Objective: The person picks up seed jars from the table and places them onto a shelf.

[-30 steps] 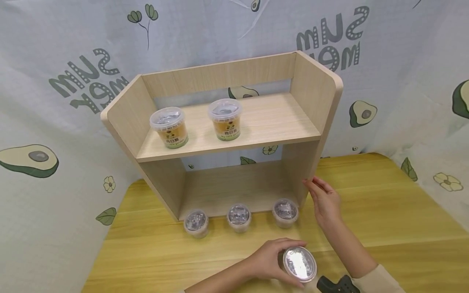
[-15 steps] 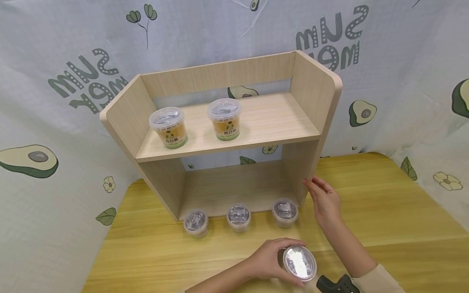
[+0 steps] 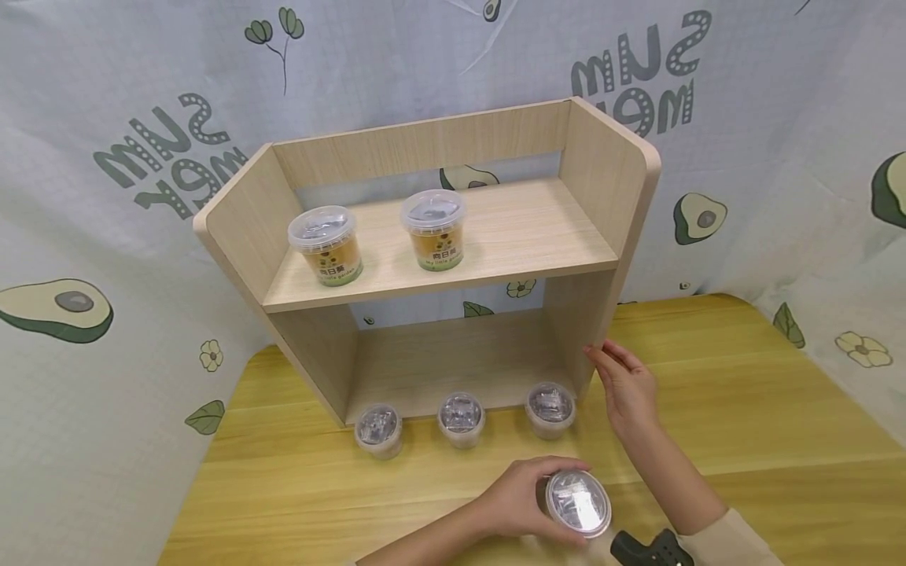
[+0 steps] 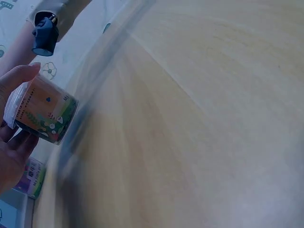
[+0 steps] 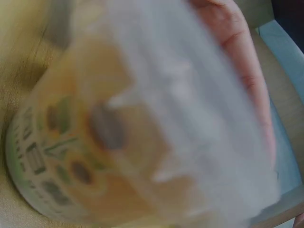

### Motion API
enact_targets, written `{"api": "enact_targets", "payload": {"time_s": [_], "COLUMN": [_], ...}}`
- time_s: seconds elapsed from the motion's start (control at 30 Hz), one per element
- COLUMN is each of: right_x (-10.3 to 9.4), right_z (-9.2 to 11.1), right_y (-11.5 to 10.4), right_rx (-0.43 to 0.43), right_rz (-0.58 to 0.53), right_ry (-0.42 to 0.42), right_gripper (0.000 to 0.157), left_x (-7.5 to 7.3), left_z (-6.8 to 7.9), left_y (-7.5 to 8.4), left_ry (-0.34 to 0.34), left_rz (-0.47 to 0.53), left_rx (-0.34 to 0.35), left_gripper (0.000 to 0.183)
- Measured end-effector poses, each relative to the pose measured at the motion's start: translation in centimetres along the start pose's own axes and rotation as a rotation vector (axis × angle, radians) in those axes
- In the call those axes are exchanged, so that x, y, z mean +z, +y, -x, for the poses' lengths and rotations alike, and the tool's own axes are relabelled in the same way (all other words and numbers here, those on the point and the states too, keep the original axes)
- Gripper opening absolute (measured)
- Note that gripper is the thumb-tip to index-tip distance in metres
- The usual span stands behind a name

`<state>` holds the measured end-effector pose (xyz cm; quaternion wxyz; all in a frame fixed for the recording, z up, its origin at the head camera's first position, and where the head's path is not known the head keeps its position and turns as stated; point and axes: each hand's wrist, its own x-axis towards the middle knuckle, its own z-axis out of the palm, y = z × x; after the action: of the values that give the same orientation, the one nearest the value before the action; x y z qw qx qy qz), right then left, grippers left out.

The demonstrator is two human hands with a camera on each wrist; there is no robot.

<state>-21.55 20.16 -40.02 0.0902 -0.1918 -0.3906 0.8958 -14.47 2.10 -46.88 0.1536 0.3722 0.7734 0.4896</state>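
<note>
My left hand [image 3: 520,499] curls round a lidded plastic cup [image 3: 580,503], thumb and fingers on opposite sides. Its orange plant label shows in the left wrist view. Sunflowers are printed on that cup [image 5: 109,137], blurred and close in the right wrist view. My right hand [image 3: 630,385] pinches the front edge of the right side panel [image 3: 616,173] of a two-tier wooden shelf [image 3: 453,126], thumb toward the inner side. In the left wrist view, the right sleeve with a dark camera mount [image 4: 45,35] is above the cup.
Two sunflower cups [image 3: 329,248] stand on the upper tier, at its left and middle. Three smaller-looking lidded cups [image 3: 462,420] line up on the wooden table [image 3: 283,503] before the lower tier. A printed cloth [image 3: 771,118] hangs behind.
The cup in my left hand has shifted slightly upward in the head view, and the shine on its lid has altered. My right hand stays at the shelf's side panel.
</note>
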Motion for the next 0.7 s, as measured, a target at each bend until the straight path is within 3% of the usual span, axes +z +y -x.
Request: {"api": "enact_targets", "payload": {"time_s": [0.27, 0.53, 0.7], "right_x": [0.0, 0.1, -0.1], "right_z": [-0.1, 0.0, 0.0], "right_y": [-0.1, -0.1, -0.1], "right_rx": [0.01, 0.01, 0.011], "right_rz": [0.017, 0.015, -0.008], "right_ry": [-0.006, -0.005, 0.003], "right_gripper": [0.017, 0.017, 0.019], "left_x": [-2.0, -5.4, -7.6], "left_z": [-0.2, -0.4, -0.4], "left_y": [1.9, 4.0, 5.2], "left_ry": [0.0, 0.075, 0.123], "left_rz": [0.06, 0.13, 0.13], "left_rx": [-0.052, -0.093, -0.071], "left_gripper": [0.072, 0.071, 0.071]}}
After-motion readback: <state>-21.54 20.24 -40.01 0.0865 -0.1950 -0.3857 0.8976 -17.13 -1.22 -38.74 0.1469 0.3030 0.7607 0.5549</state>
